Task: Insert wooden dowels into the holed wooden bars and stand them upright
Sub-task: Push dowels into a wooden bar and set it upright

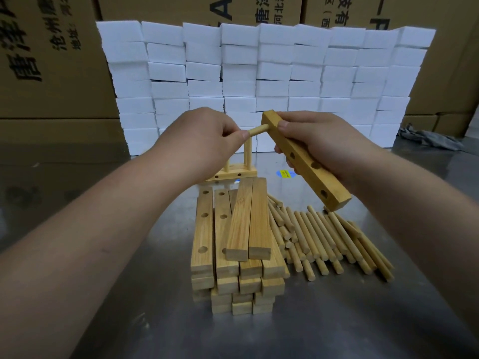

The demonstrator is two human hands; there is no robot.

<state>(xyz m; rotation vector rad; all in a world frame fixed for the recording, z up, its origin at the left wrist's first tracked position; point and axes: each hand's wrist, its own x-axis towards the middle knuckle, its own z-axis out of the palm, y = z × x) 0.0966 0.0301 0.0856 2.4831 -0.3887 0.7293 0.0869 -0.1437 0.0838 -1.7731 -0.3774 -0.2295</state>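
Note:
My right hand (318, 143) grips a holed wooden bar (305, 161), held tilted above the table with its far end up. My left hand (204, 133) pinches a wooden dowel (258, 130) whose tip sits in the hole near the bar's upper end. Below lies a stack of holed bars (233, 244), and to its right a pile of loose dowels (326, 239). Behind the stack stand finished bars (236, 174) flat on the table with dowels (248, 154) upright in them, partly hidden by my left hand.
A wall of white foam blocks (264, 81) stands across the back of the steel table (337, 320). Cardboard boxes (46, 60) rise behind and to the left. A grey rag (427, 138) lies at the far right. A blue-yellow sticker (285, 173) sits on the table.

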